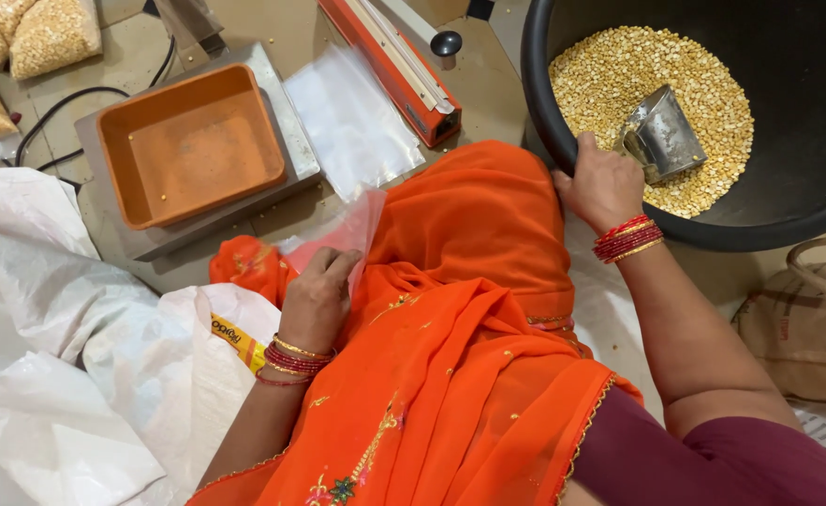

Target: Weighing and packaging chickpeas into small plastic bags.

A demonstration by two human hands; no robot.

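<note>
My right hand (602,184) grips the handle of a metal scoop (661,139) that lies in the yellow split lentils (619,75) inside a big black tub (544,103). My left hand (317,298) rests on my orange-draped knee and pinches a clear plastic bag (346,232) by its edge. Red and gold bangles are on both wrists.
An orange tray (188,141) sits on a grey weighing scale (287,112) ahead of me. A stack of clear bags (352,117) lies beside an orange heat sealer (399,66). Filled lentil packets (48,33) are at the top left, white sacks (66,356) to my left, a brown bag (806,328) at the right.
</note>
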